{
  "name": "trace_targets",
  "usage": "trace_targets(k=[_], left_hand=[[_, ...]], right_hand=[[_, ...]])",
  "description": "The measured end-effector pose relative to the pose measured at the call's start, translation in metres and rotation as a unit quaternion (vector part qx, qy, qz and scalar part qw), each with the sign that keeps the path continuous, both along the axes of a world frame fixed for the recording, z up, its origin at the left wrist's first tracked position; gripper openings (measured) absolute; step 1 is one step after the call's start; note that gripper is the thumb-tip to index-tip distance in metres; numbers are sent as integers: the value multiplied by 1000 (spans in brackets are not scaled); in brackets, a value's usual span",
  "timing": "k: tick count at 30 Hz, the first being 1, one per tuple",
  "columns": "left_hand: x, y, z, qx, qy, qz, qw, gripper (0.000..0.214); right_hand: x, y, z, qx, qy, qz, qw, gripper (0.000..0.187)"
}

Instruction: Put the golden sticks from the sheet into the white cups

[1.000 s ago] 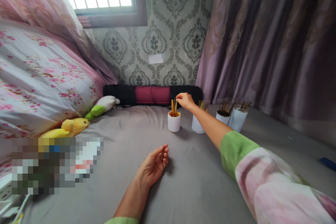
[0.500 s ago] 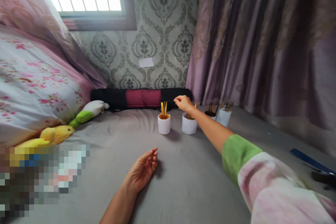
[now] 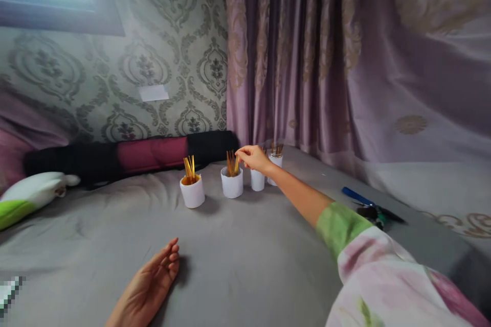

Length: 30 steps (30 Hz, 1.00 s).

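My left hand [image 3: 155,278] lies on its side on the grey sheet [image 3: 230,265], fingers loosely curled and apart, holding nothing. My right hand [image 3: 253,158] is stretched forward with thumb and fingertips pinched together. Its tips meet the upper ends of the thin gold-brown sticks [image 3: 232,164] standing in a white cup [image 3: 232,186]; whether one is between the fingers I cannot make out. To the left, another white cup [image 3: 193,194] holds several gold sticks [image 3: 189,167]. Behind my right wrist are a third white cup [image 3: 258,180] and a white-wrapped jar [image 3: 275,161] with brown sticks.
A blue-handled tool [image 3: 358,195] and dark items lie at the right. A black and maroon roll [image 3: 153,156] rests along the wall. At the left lies a white and green plush toy [image 3: 34,194]. Purple curtains [image 3: 291,51] hang behind.
My view has turned to the right. My right hand has moved from above the second cup to its sticks, at its right side. The left hand stays resting on the sheet.
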State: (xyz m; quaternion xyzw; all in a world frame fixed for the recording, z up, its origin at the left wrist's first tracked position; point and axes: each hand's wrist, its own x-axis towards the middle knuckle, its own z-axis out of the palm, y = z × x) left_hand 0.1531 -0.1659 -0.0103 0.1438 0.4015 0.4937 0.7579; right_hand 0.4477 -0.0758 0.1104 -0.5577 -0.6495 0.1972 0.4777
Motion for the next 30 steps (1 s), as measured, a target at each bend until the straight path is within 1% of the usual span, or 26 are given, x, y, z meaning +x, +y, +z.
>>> trace_targets(k=[4, 7, 10, 13, 16, 18, 20, 21, 23, 26, 30], left_hand=[[14, -8, 15, -63, 7, 8, 998, 18], [35, -17, 27, -86, -15, 2, 996, 17], [67, -27, 36, -98, -63, -24, 993, 17], [106, -38, 40, -110, -117, -58, 985, 12], [144, -48, 45, -121, -180, -107, 970, 10], [166, -55, 47, -130, -205, -127, 962, 9], [184, -61, 47, -153, -222, -158, 950, 9], [190, -63, 46, -167, -224, -164, 946, 9], [200, -65, 43, -179, -238, -182, 937, 10], [206, -64, 36, -184, -264, -190, 928, 10], [205, -58, 28, -179, -294, -183, 921, 11]], right_hand=[[42, -26, 2, -31, 30, -31, 999, 17], [72, -40, 2, -67, 51, -82, 993, 16], [96, -49, 3, -79, 55, -126, 987, 15], [114, -55, 5, -96, 52, -152, 982, 15], [125, -57, 6, -112, 49, -164, 979, 15], [129, -56, 7, -117, 47, -160, 979, 16], [132, -54, 7, -121, 45, -148, 981, 17], [133, -53, 6, -123, 45, -140, 981, 17], [135, -48, 5, -130, 43, -124, 983, 18], [137, -40, 1, -143, 35, -104, 984, 19], [140, -30, -7, -157, 18, -80, 984, 23]])
